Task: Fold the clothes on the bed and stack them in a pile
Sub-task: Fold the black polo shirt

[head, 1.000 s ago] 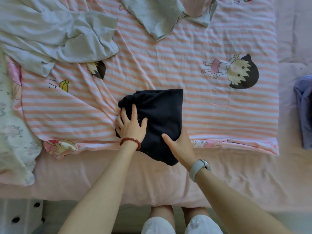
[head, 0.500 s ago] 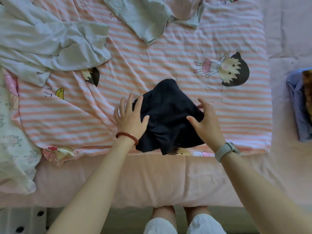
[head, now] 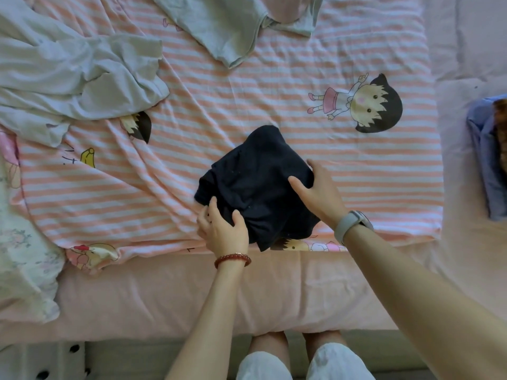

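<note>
Gripping opposite sides of the small, dark navy folded garment [head: 258,185], both hands look set to lift it off the pink-and-white striped cartoon-print sheet [head: 247,100]. That garment lies near the sheet's near edge, roughly at its middle. The left hand [head: 223,231] holds the garment's near-left corner, thumb on top and fingers [head: 204,223] curled under the cloth; the right hand [head: 318,193] clasps its right edge, thumb laid over the top and the other fingers wrapped round the far side (their tips mostly hidden).

By my judgement the folding of this piece is done, though the bundle looks a bit lumpy, and the step in hand is carrying it to the pile. A blue folded stack [head: 485,160] sits well to the right of the dark garment, past the sheet's edge, and seems the likely destination. The next move calls for keeping both grips firm so the folds don't fall open, then setting it squarely on top.

Left of and beyond the dark garment, a crumpled pale grey garment [head: 71,78] and a second pale grey-green one [head: 227,26] lie unfolded.
</note>
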